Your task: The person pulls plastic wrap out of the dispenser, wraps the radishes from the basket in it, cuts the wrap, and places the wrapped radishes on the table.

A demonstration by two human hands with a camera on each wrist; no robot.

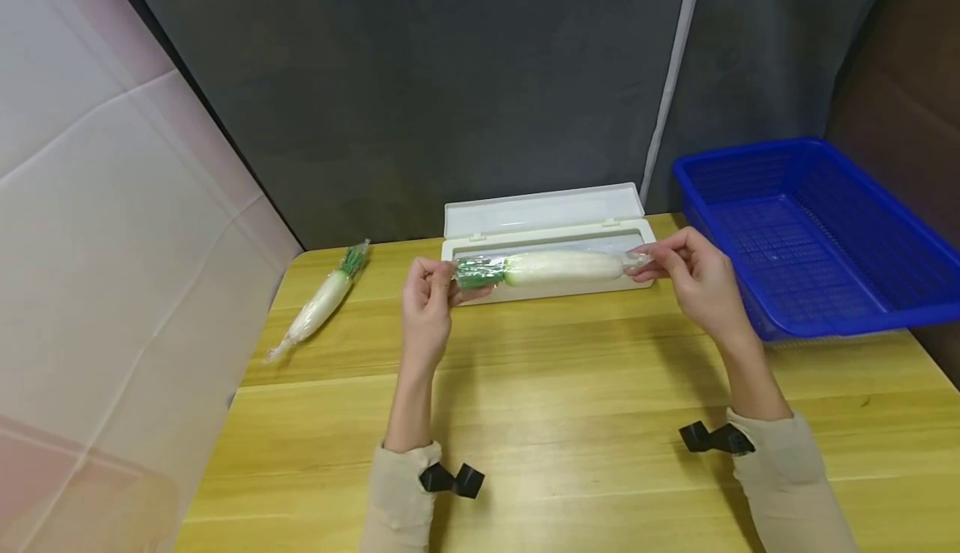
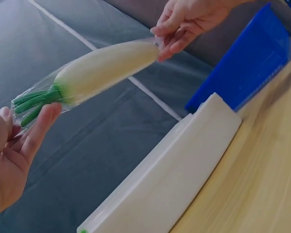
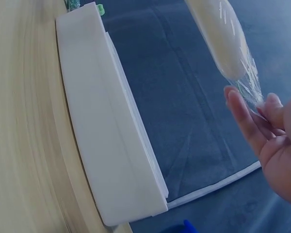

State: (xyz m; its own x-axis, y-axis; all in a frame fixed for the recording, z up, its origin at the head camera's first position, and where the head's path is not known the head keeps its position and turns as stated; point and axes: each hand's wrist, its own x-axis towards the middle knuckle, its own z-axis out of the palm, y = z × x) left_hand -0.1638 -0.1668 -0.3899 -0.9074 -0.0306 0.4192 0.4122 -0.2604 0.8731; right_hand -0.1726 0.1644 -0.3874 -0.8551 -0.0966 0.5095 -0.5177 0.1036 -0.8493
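Observation:
A white radish with cut green stalks, wrapped in clear plastic, is held up level between both hands. My left hand pinches the wrapping at the stalk end, and its fingers lie under the green stalks. At the other end, my right hand grips the gathered tail of the plastic between thumb and fingers. Behind and below the radish stands a long white box on the table, its lid raised at the back. In both wrist views the radish hangs above the box.
A second wrapped radish lies at the table's left side, stalks pointing to the back. To the right is a blue plastic basket. The wooden table ends at a dark grey curtain behind and a pale sheet at left.

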